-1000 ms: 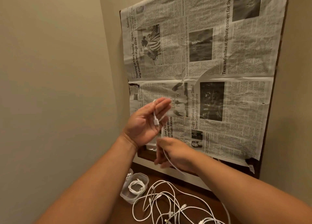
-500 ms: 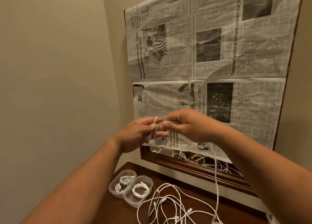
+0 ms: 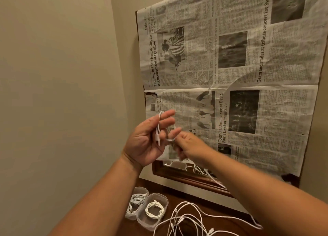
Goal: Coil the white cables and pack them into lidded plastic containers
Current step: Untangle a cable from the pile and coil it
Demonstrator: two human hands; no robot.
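A person's left hand [image 3: 148, 139], palm up before a newspaper sheet [image 3: 230, 75] covering a wood-framed wall mirror [image 3: 186, 177], holds a thin white cable [image 3: 166, 127] looped over its fingers. The blurred right hand [image 3: 189, 147] pinches the loop. Below, two clear plastic containers [image 3: 165, 202] hold coiled white cables [image 3: 154, 211] beside a tangle of loose white cables [image 3: 188, 218] on a dark wooden table [image 3: 221, 227].

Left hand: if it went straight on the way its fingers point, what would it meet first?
Probably the newspaper behind it: the left hand points up and right toward it, nothing visibly between, though depth is unclear.
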